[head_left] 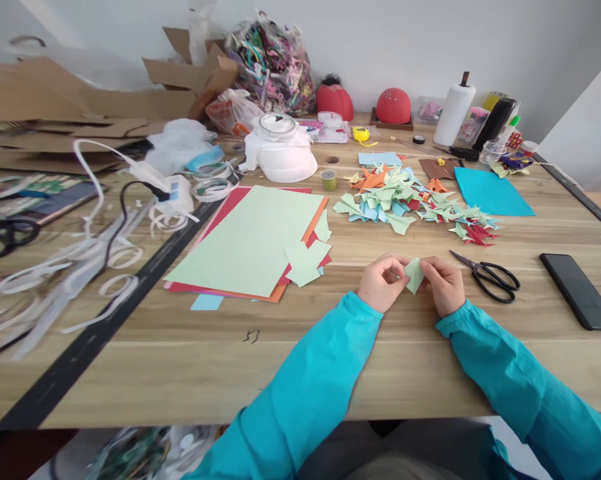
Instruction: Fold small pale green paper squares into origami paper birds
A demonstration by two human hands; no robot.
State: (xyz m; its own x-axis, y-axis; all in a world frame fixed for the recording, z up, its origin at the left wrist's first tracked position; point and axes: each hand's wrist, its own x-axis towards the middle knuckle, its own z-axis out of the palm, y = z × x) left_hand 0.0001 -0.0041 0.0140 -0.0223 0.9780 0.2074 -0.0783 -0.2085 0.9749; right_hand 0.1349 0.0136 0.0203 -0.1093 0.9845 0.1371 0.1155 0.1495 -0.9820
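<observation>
Both of my hands meet over the wooden table [180, 360], each pinching one small folded piece of light green paper [414, 275]. My left hand [380, 283] grips its left edge with curled fingers. My right hand [445, 285] grips the right edge the same way. Both sleeves are turquoise. Black scissors [488, 275] lie just right of my right hand. A stack of coloured paper sheets [250, 240], light green on top, lies to the left. A pile of folded paper shapes [410, 203] sits behind my hands.
A black phone [578, 290] lies at the right. A turquoise sheet [490, 191] lies at the back right. White strips and cables [80, 260] cover the left side beside a black band [105, 327]. Cardboard [55, 100], bags, a paper roll [454, 113] and red domes line the back.
</observation>
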